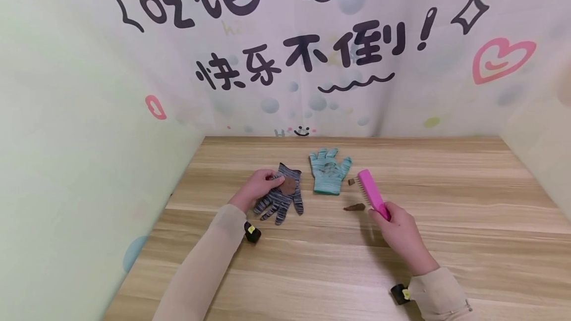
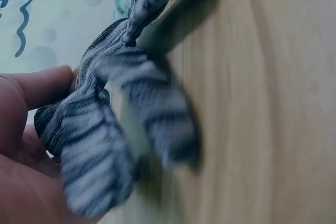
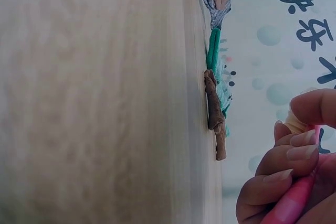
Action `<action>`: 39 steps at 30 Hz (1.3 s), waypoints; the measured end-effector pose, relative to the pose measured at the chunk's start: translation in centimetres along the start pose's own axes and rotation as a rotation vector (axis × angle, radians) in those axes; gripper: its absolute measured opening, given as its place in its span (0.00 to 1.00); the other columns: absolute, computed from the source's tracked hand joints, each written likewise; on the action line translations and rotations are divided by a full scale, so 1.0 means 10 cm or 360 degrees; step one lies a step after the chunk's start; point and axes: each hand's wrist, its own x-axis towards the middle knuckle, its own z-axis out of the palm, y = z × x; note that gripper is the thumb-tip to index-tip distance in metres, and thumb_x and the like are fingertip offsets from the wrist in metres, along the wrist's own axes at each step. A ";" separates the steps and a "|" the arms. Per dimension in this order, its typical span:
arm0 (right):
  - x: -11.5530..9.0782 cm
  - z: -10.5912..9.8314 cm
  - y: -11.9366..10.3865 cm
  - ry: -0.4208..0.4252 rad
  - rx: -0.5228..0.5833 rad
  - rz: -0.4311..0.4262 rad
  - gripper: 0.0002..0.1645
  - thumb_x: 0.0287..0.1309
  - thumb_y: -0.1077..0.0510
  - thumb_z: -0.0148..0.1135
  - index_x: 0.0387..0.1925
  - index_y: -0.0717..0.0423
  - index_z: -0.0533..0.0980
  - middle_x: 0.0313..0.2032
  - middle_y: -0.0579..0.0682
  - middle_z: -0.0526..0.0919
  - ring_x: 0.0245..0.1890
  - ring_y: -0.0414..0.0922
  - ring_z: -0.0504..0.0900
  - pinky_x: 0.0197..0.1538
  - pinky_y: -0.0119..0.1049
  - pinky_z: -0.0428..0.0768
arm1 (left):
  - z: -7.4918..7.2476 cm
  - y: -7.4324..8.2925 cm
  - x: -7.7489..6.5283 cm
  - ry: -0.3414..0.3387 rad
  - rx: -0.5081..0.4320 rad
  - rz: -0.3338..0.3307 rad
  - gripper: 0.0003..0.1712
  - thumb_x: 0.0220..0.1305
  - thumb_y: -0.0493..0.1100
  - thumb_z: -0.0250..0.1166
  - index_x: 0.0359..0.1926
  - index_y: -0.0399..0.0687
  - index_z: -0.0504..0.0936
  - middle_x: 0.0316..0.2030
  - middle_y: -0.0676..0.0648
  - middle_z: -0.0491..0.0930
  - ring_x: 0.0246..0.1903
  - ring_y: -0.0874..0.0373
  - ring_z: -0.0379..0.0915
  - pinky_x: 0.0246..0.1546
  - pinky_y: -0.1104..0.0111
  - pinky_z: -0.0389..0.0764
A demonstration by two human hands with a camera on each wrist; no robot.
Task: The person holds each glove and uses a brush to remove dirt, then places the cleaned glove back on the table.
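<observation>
My left hand (image 1: 260, 186) pinches the edge of a dark grey striped knit glove (image 1: 280, 202), thumb on top near a round brown patch (image 1: 288, 186). In the left wrist view the glove's fingers hang loosely over the wood, and its lower end is blurred. My right hand (image 1: 398, 226) grips the handle of a pink brush (image 1: 371, 188), whose short bristles face left. Between the brush and a teal knit glove (image 1: 327, 175) with dark smears on it lie a small brown lump (image 1: 351, 182) and a longer brown piece (image 1: 355, 207).
The wood-grain tabletop (image 1: 312, 271) runs back to a white printed cloth (image 1: 267, 113) with large black characters. A pale wall (image 1: 67, 162) stands on the left. Each wrist wears a small black camera.
</observation>
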 end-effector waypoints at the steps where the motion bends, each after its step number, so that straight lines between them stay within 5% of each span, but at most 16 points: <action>1: 0.00 0.00 0.00 0.0000 0.0000 -0.0001 0.19 0.72 0.48 0.56 0.39 0.62 0.71 0.23 0.49 0.68 0.23 0.42 0.67 0.20 0.31 0.68 | 0.01 0.00 -0.01 0.0008 -0.0011 0.0010 0.12 0.73 0.47 0.62 0.39 0.42 0.79 0.33 0.51 0.72 0.35 0.56 0.64 0.35 0.69 0.67; 5: 0.00 0.00 0.00 -0.0002 0.0002 -0.0011 0.19 0.72 0.48 0.56 0.39 0.62 0.71 0.23 0.49 0.68 0.22 0.42 0.67 0.20 0.31 0.68 | 0.03 0.00 -0.04 0.0004 -0.0085 0.0061 0.13 0.75 0.47 0.60 0.36 0.43 0.73 0.33 0.50 0.68 0.36 0.55 0.62 0.35 0.67 0.65; 10: 0.00 0.01 0.01 -0.0004 0.0006 -0.0023 0.19 0.73 0.48 0.56 0.39 0.62 0.71 0.23 0.49 0.68 0.22 0.42 0.66 0.20 0.31 0.68 | 0.07 0.00 -0.06 -0.0016 -0.0134 0.0129 0.11 0.74 0.45 0.61 0.38 0.41 0.77 0.35 0.51 0.72 0.37 0.56 0.64 0.37 0.68 0.68; 19: 0.00 0.01 0.02 0.0009 -0.0006 -0.0030 0.20 0.72 0.47 0.57 0.37 0.61 0.71 0.23 0.49 0.68 0.22 0.42 0.67 0.20 0.31 0.68 | 0.16 0.04 -0.13 -0.0011 -0.0327 0.0041 0.10 0.74 0.43 0.60 0.42 0.38 0.77 0.38 0.50 0.75 0.38 0.59 0.69 0.39 0.71 0.74; 26: -0.01 0.01 -0.01 0.0004 -0.0019 -0.0051 0.19 0.72 0.47 0.56 0.38 0.61 0.71 0.23 0.49 0.67 0.21 0.41 0.66 0.19 0.31 0.68 | 0.23 0.06 -0.20 -0.0150 -0.0517 0.0008 0.20 0.77 0.43 0.55 0.62 0.37 0.74 0.45 0.45 0.83 0.40 0.62 0.80 0.46 0.71 0.83; 39: -0.04 0.04 -0.11 -0.0014 0.0000 -0.0084 0.19 0.71 0.47 0.58 0.41 0.62 0.73 0.24 0.49 0.67 0.22 0.42 0.66 0.20 0.31 0.67 | 0.51 0.18 -0.34 -0.0381 -0.1029 0.0044 0.23 0.80 0.39 0.47 0.65 0.25 0.69 0.40 0.52 0.83 0.40 0.66 0.82 0.41 0.76 0.86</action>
